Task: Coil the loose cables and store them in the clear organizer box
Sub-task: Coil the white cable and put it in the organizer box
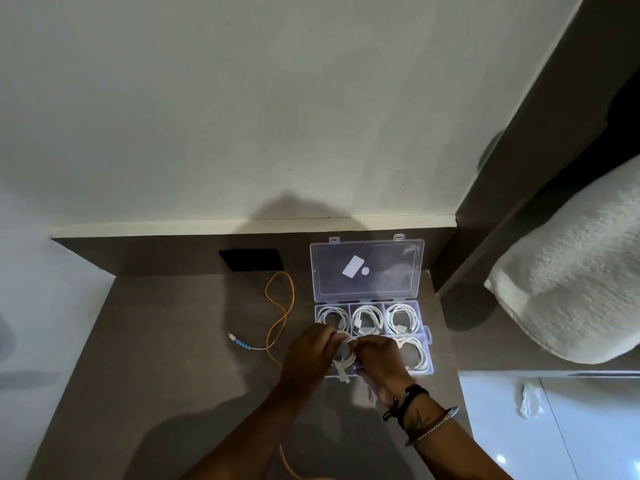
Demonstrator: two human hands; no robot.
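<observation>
The clear organizer box (pixel 428 336) lies open on the brown table, its lid (pixel 367 268) folded back toward the wall. All three far compartments hold coiled white cables, and so does the near right one (pixel 417 353). My left hand (pixel 310 355) and my right hand (pixel 379 362) meet over the near left part of the box, both gripping a coiled white cable (pixel 344 358) whose plug end hangs down. An orange cable (pixel 280 306) lies loose on the table left of the box, next to a white cable end with a blue spiral protector (pixel 242 345).
A black square pad (pixel 252 259) lies near the wall, left of the lid. A white towel (pixel 568 292) hangs over a ledge at the right. The table's right edge drops to a glossy white floor (pixel 554 427).
</observation>
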